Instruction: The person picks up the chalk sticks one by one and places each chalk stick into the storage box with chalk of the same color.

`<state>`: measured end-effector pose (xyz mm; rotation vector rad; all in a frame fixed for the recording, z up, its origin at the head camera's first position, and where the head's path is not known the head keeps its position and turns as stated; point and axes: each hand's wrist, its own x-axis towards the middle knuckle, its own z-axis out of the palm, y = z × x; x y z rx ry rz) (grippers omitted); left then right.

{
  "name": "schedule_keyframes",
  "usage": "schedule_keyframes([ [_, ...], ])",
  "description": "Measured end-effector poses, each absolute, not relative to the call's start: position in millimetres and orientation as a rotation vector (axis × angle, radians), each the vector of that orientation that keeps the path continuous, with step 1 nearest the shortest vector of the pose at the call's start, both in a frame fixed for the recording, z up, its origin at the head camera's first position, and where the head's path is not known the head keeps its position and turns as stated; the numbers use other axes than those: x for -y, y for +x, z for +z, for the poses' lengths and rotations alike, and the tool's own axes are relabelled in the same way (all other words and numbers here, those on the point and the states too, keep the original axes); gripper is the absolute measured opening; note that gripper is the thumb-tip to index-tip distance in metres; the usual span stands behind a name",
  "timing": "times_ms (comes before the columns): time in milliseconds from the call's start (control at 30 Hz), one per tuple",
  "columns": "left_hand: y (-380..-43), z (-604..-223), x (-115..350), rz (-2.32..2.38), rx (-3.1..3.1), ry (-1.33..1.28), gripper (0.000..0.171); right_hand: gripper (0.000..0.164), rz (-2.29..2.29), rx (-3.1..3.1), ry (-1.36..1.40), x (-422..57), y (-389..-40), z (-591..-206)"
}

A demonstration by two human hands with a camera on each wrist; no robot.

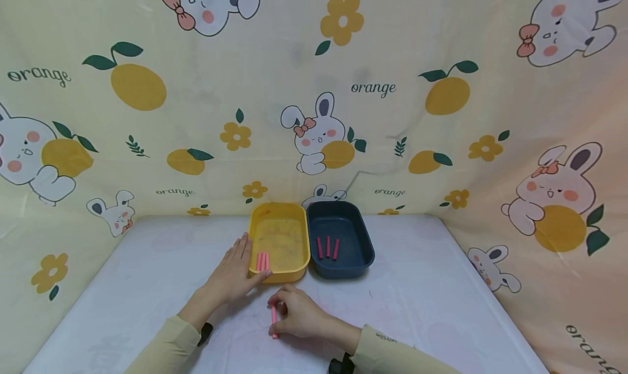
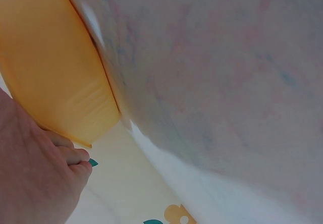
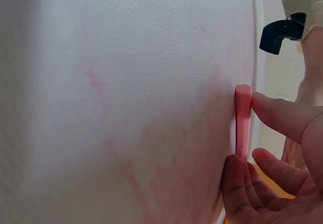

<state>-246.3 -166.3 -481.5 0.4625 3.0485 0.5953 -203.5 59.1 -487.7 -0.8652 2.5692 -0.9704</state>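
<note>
My right hand [image 1: 300, 313] pinches a light pink chalk stick [image 1: 274, 319] between thumb and fingertips, low over the white tabletop. In the right wrist view, the thumb touches one end of this chalk stick [image 3: 243, 115] and the fingers its other end. My left hand [image 1: 236, 270] rests against the yellow bin [image 1: 287, 277], fingers stretched along its left side and thumb at the front rim. Inside that bin, 3 light pink chalk sticks [image 1: 263, 261] lie side by side in the front left corner. From the left wrist, the hand [image 2: 40, 168] shows at the yellow wall.
Right beside the yellow bin stands a dark blue bin [image 1: 343, 273] with 3 darker pink sticks [image 1: 327, 247] spaced apart. A patterned curtain [image 1: 382, 128] rises behind the white table [image 1: 417, 308]. Faint pink and blue smears mark the tabletop.
</note>
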Motion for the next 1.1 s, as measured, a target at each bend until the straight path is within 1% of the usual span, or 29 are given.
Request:
schedule_keyframes([
  [300, -246, -481, 166, 0.587, -3.049, 0.469, 0.112, 0.046, -1.024, -2.566, -0.841, -58, -201, -488],
  [533, -246, -481, 167, 0.59, -3.047, 0.474, 0.111, 0.04, -1.107, -2.554, -0.881, -59, -200, -491],
  [700, -246, -482, 167, 0.594, -3.047, 0.467, 0.111, 0.034, -1.202, -2.506, -0.859, -59, -198, -490],
  [1100, -247, -483, 167, 0.588, -3.046, 0.451, 0.113, 0.033, -1.411, -2.436, -0.799, -60, -192, -492],
])
